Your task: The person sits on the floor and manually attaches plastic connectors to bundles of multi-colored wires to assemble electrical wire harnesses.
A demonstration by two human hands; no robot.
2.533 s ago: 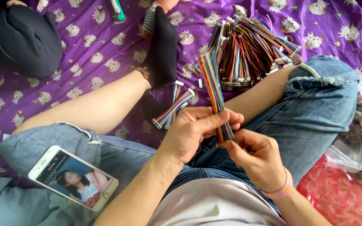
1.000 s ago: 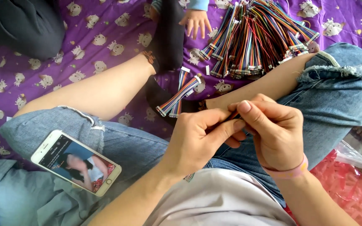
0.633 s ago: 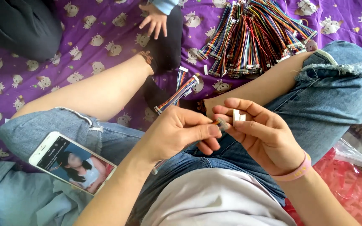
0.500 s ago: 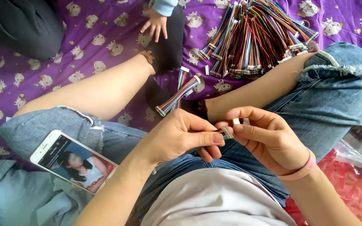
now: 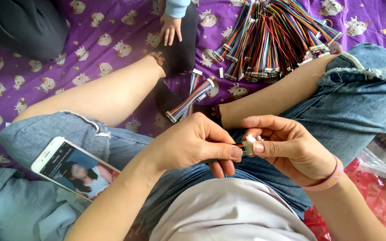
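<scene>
The person sits cross-legged on a purple patterned blanket (image 5: 112, 35), and the left hand (image 5: 193, 145) pinches a multicoloured ribbon cable (image 5: 240, 148) between thumb and forefinger just behind its end, which seems to keep the wires flat and steady above the lap. The right hand (image 5: 291, 147) closes its fingertips on the small white connector (image 5: 250, 142) at that cable end, the two hands touching so the tiny part stays close under the eyes. A heap of similar cables (image 5: 273, 38) lies beyond the knees within reach, one loose cable (image 5: 190, 100) between the shins, a smartphone (image 5: 74, 167) propped on the left thigh, and a small child's hand (image 5: 171, 32) rests on the blanket farther off.
</scene>
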